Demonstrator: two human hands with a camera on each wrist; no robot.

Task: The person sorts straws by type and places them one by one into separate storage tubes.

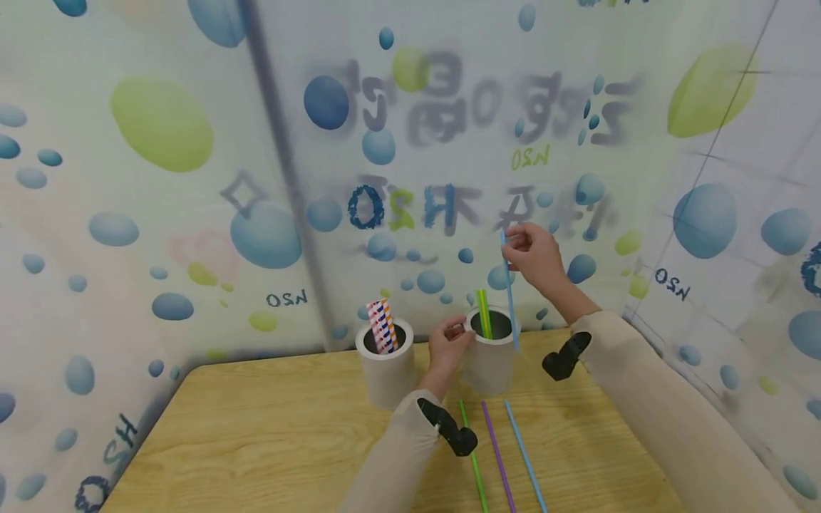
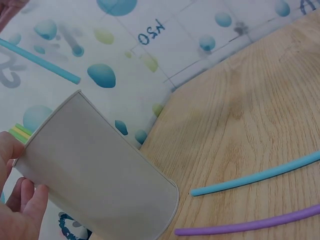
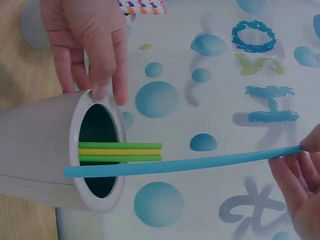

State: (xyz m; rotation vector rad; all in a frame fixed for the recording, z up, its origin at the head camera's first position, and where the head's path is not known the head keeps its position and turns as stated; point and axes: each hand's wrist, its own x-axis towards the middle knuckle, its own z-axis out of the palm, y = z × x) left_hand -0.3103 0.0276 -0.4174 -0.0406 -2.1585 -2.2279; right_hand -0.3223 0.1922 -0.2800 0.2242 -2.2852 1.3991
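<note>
My right hand (image 1: 535, 258) pinches a light blue straw (image 3: 200, 163) near its upper end. Its lower end overlaps the rim of a white cylindrical holder (image 1: 490, 370) in the right wrist view. Green and yellow straws (image 3: 120, 152) stand inside that holder. At its left side my left hand (image 1: 447, 349) grips the rim, thumb on the edge and fingers against the outer wall. A green straw (image 1: 475, 467), a purple straw (image 1: 497, 452) and another light blue straw (image 1: 526, 456) lie side by side on the table in front.
Left of my left hand stands a second white holder (image 1: 388, 377) with several patterned paper straws (image 1: 383, 324) in it. The wooden table (image 1: 269, 427) ends at a wall covering (image 1: 192, 299) printed with blue and green drops, close behind both holders.
</note>
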